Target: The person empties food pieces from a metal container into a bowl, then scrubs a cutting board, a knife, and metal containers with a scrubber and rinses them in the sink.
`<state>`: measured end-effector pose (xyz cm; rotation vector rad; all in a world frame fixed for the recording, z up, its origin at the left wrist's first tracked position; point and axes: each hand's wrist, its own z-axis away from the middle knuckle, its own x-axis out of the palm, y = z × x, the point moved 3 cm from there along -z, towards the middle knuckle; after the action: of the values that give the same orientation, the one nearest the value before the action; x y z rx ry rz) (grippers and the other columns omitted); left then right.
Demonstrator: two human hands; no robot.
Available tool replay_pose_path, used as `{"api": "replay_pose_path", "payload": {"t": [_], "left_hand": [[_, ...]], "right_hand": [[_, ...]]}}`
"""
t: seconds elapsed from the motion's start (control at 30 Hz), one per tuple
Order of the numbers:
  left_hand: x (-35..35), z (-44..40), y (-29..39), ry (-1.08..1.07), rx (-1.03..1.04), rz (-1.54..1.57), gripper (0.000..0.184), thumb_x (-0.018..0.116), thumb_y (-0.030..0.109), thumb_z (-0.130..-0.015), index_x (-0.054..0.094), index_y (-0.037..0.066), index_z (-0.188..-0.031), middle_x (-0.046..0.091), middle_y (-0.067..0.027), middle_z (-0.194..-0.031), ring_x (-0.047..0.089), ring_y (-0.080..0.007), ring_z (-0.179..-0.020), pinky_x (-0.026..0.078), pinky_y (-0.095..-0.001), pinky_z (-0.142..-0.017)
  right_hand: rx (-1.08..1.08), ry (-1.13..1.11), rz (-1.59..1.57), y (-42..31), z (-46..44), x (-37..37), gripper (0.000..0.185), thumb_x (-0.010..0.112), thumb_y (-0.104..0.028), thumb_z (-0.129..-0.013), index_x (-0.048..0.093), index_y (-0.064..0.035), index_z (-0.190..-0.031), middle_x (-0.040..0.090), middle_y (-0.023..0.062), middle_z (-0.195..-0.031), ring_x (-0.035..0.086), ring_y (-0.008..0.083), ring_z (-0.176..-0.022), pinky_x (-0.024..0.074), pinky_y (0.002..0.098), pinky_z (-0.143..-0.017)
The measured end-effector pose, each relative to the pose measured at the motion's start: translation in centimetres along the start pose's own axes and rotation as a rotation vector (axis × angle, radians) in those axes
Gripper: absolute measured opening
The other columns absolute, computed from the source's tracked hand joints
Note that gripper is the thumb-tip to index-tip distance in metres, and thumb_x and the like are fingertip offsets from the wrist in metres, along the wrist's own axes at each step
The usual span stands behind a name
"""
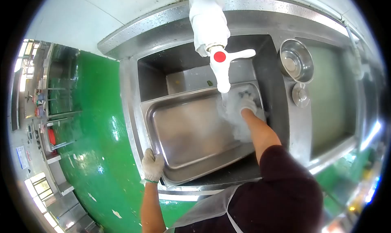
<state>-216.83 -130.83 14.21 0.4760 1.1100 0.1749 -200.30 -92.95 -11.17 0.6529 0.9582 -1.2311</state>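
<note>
A large rectangular steel pan (183,131) lies tilted across the sink basin (211,53), its near-left side resting at the sink's edge. My left hand (152,165), in a whitish knit glove, grips the pan's left rim near the corner. Inside the right end of the pan is my right hand (247,104), also gloved. Steam or spray blurs its fingers, so whether it holds anything is unclear. A white faucet (222,76) with a red dot hangs over the pan, and water runs from its spout.
A steel pot (296,61) and a small round metal lid or dish (300,95) stand on the ledge to the right. Beyond them is a second basin with cloudy water (332,98). A small green scrap (210,83) lies behind the pan. Green floor (97,143) stretches left towards shelves.
</note>
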Motion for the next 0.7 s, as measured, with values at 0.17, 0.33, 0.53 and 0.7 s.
{"api": "replay_pose_path", "payload": {"t": [0.17, 0.33, 0.53, 0.7], "left_hand": [[0.5, -0.1, -1.5, -0.006, 0.019, 0.065, 0.021, 0.059, 0.015, -0.081, 0.045, 0.0, -0.077, 0.048, -0.0171, -0.062, 0.046, -0.0249, -0.058, 0.043, -0.0406, -0.06], [0.0, -0.1, -0.1, -0.019, 0.038, 0.057, 0.017, 0.057, 0.01, -0.081, 0.043, 0.003, -0.076, 0.042, -0.006, -0.064, 0.042, -0.012, -0.063, 0.041, -0.0345, -0.055], [0.0, 0.1, 0.8, -0.001, 0.013, 0.057, 0.02, 0.059, 0.012, -0.081, 0.043, 0.001, -0.074, 0.045, -0.0155, -0.062, 0.044, -0.0191, -0.059, 0.043, -0.0388, -0.058], [0.2, 0.1, 0.3, 0.05, 0.044, 0.086, 0.021, 0.057, 0.012, -0.083, 0.043, 0.001, -0.073, 0.044, -0.0126, -0.06, 0.041, -0.0155, -0.061, 0.041, -0.0372, -0.056]], "right_hand": [[-0.694, 0.084, 0.182, 0.7, 4.4, -3.8, 0.031, 0.052, -0.018, -0.092, 0.058, -0.0135, -0.122, 0.055, 0.0086, -0.126, 0.056, 0.0273, -0.115, 0.0498, 0.0463, -0.093], [-1.079, 0.386, 0.598, -0.9, -1.1, -4.9, 0.026, 0.052, -0.021, -0.091, 0.064, -0.0181, -0.114, 0.056, 0.0046, -0.12, 0.056, 0.0244, -0.109, 0.0515, 0.0464, -0.09], [-0.333, -0.24, 0.295, -0.2, -3.5, -1.5, 0.029, 0.053, -0.021, -0.093, 0.062, -0.0108, -0.119, 0.054, 0.0095, -0.13, 0.056, 0.0338, -0.12, 0.0536, 0.0474, -0.089], [-0.256, -0.338, 0.259, 3.7, 2.6, 0.7, 0.044, 0.053, -0.022, -0.095, 0.05, -0.0076, -0.136, 0.032, 0.0171, -0.156, 0.06, 0.0382, -0.118, 0.0501, 0.0473, -0.098]]}}
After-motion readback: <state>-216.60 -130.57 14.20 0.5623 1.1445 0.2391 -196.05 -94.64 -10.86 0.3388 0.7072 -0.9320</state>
